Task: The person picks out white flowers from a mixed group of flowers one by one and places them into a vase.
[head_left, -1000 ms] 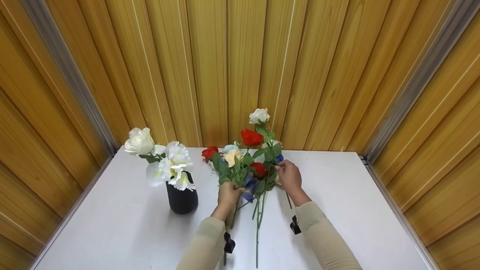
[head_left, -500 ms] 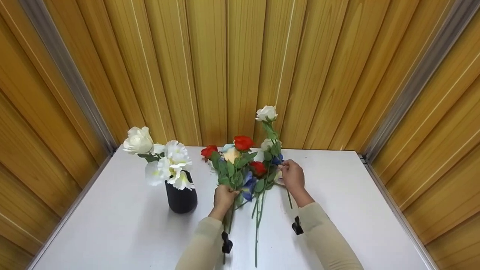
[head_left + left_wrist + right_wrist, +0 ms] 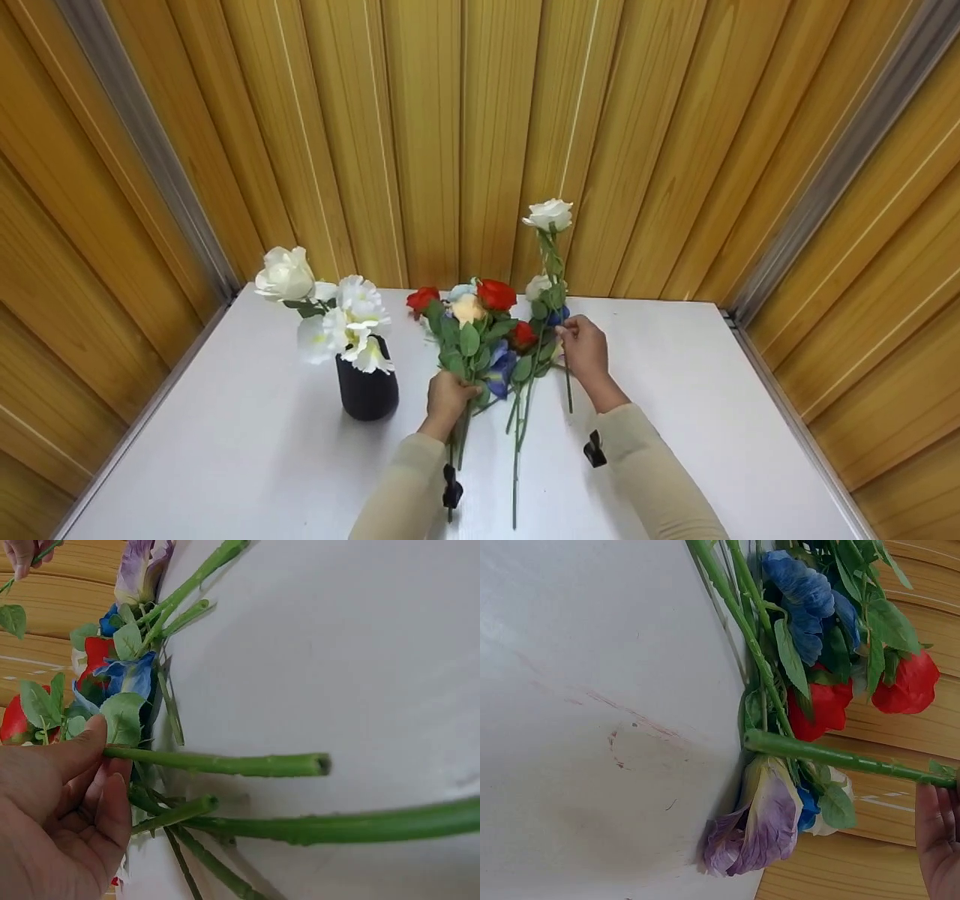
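My right hand [image 3: 585, 349] pinches the green stem of a white rose [image 3: 550, 215], which stands nearly upright above the other flowers. In the right wrist view the cut end of that stem [image 3: 810, 752] hangs free of the table, my fingers [image 3: 939, 832] at the frame's edge. My left hand [image 3: 450, 396] holds a stem of a red rose [image 3: 496, 295] low over the bunch. Seen from the left wrist, thumb and fingers grip this green stem [image 3: 225, 763]. Around the hands lie a peach rose [image 3: 468, 308], a blue iris [image 3: 499, 370] and another red rose [image 3: 523, 335].
A black vase [image 3: 367, 390] with white flowers [image 3: 352, 319] stands at the left of the white table [image 3: 247, 457]. One more red flower [image 3: 424, 300] lies at the bunch's left edge. A purple-and-cream flower [image 3: 761, 821] rests under the right hand. Wood-look panels [image 3: 495, 135] rise behind.
The white rose has moved up and right, and its stem is now apart from the bunch. The red rose at my left hand has sunk lower. Both hands have shifted only slightly.
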Demonstrator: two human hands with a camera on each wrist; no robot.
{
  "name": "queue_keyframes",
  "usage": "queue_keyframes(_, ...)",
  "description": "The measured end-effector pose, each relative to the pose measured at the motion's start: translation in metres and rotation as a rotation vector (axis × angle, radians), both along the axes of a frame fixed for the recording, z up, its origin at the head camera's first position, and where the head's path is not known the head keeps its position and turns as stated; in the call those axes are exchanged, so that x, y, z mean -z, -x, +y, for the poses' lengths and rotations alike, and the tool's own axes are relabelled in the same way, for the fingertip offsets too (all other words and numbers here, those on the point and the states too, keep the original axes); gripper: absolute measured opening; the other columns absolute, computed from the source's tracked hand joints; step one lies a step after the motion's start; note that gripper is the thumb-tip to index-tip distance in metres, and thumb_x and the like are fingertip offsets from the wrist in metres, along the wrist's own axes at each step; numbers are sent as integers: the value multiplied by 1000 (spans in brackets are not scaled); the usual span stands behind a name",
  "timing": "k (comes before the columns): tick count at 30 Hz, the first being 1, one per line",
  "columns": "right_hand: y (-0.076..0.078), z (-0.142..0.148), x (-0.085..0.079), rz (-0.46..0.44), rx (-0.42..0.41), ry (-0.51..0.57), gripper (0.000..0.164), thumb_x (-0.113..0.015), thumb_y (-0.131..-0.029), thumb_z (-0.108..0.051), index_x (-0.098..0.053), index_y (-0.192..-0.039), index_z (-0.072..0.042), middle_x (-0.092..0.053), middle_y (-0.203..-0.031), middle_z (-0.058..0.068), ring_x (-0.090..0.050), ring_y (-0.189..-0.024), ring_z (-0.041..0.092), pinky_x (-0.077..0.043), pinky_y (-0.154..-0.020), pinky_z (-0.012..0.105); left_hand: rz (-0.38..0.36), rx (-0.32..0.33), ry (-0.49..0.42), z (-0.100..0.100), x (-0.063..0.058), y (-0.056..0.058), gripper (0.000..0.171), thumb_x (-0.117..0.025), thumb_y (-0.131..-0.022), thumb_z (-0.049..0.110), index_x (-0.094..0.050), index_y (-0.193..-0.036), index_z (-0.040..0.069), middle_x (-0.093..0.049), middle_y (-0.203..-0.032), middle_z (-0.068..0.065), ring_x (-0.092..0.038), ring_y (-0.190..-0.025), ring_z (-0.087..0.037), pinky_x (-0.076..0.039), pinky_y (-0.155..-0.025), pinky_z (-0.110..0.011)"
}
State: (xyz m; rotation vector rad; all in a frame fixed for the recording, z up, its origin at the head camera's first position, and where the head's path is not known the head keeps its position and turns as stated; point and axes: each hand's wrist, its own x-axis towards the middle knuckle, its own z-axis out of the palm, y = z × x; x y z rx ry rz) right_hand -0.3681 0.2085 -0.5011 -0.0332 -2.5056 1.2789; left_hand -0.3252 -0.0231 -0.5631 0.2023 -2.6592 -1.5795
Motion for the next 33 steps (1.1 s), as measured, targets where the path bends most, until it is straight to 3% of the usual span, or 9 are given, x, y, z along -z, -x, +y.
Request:
queue_keyframes(5, -1, -5, -5, 9, -8, 13, 17, -66, -98, -8, -66, -104, 7, -73, -93, 24, -69, -79, 28, -52, -68, 30, 63, 27, 45, -16, -7, -6, 56, -79, -89, 23, -41, -49, 15, -27, -47, 9, -23, -46, -8, -22, -47, -23)
queue_keyframes(8, -2, -9, -10, 33, -10, 19, 18, -66, -97, -8, -66, -105, 8, -73, -95, 25, -69, -83, 30, -53, -70, 31, 100, 42, 55, -36, -17, -17, 45, -76, -91, 33, -65, -57, 5, -52, -52, 2, -33, -51, -7, -31, -51, -23)
queue_keyframes(12, -4, -17, -19, 83, -35, 42, 18, -66, -97, -7, -66, -106, 9, -73, -97, 25, -65, -80, 26, -51, -69, 28, 136, 42, 159, -73, -28, -35, 36, -73, -92, 37, -81, -84, 3, -78, -82, -10, -60, -67, -13, -51, -64, -31)
queue_keyframes(15, -6, -27, -29, 112, -67, 71, 19, -66, -98, -8, -66, -107, 8, -72, -97, 24, -62, -80, 21, -48, -67, 24, 108, 31, 263, -106, -32, -49, 39, -70, -94, 41, -81, -85, 5, -78, -84, -12, -66, -73, -18, -55, -71, -38)
queue_keyframes(20, -9, -51, -46, 158, -121, 112, 19, -66, -98, -9, -65, -107, 8, -70, -98, 25, -67, -84, 28, -52, -65, 22, -63, -65, 354, -154, -44, -66, 56, -68, -90, 57, -75, -75, 3, -74, -81, -12, -61, -69, -22, -50, -63, -41)
queue_keyframes(23, -13, -67, -56, 172, -175, 171, 18, -65, -99, -9, -62, -107, 6, -69, -97, 25, -69, -83, 30, -60, -66, 29, -98, -114, 377, -172, -56, -70, 72, -69, -87, 62, -71, -102, -9, -74, -104, -28, -70, -88, -39, -56, -75, -49)
queue_keyframes(27, -26, -92, -69, 161, -288, 287, 15, -61, -101, -8, -58, -107, 6, -65, -96, 21, -66, -78, 16, -62, -68, 30, 12, -101, 250, -183, -62, -62, 97, -77, -87, 48, -36, -150, -14, -47, -149, -37, -48, -138, -53, -44, -113, -61)
queue_keyframes(31, -49, -118, -79, 180, -385, 318, 15, -60, -101, -6, -59, -107, 8, -64, -95, 23, -64, -75, 8, -58, -67, 19, 156, -66, 63, -180, -57, -45, 97, -83, -83, 28, -29, -155, -8, -36, -160, -33, -31, -152, -49, -28, -127, -58)
queue_keyframes(33, -63, -131, -82, 196, -413, 302, 16, -62, -100, -7, -60, -107, 8, -65, -96, 24, -67, -77, 15, -57, -68, 19, 196, -64, 5, -177, -53, -38, 95, -83, -81, 22, -30, -154, -8, -37, -159, -32, -31, -153, -47, -26, -128, -56)
